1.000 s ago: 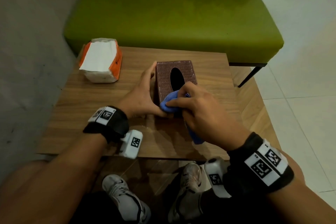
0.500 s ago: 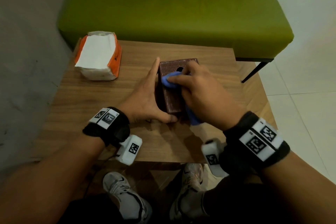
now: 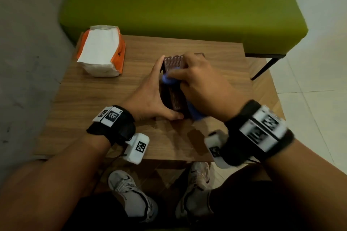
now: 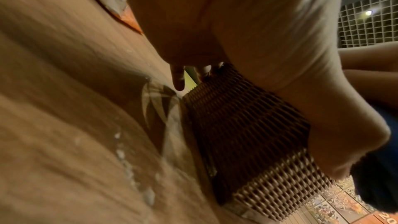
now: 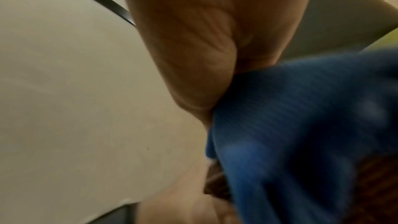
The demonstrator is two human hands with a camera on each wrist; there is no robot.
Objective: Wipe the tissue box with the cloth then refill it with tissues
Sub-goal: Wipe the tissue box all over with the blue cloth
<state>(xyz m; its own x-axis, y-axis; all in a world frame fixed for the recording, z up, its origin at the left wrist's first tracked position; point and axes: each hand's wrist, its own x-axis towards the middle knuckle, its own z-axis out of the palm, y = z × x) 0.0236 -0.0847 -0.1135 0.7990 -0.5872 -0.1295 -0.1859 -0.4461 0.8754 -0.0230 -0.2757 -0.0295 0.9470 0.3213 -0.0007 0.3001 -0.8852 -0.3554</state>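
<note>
Since a second ago our right hand has carried the blue cloth from the near end of the tissue box up its top toward the far end, and the box's oval opening is now hidden beneath it. That grip is curled around the bunched cloth, a tail of it trailing out under the wrist. Our left hand lies against the box's left side with fingers straight and thumb at the near corner, bracing rather than clutching. The box sits mid-desk, well apart from the orange tissue pack at the far-left corner. To wipe well, we judge it best to press evenly, run with the woven ridges so dust lifts from the grooves, keep the left hand firm so the light box does not skid, and then cover the sides before reaching for the pack.
</note>
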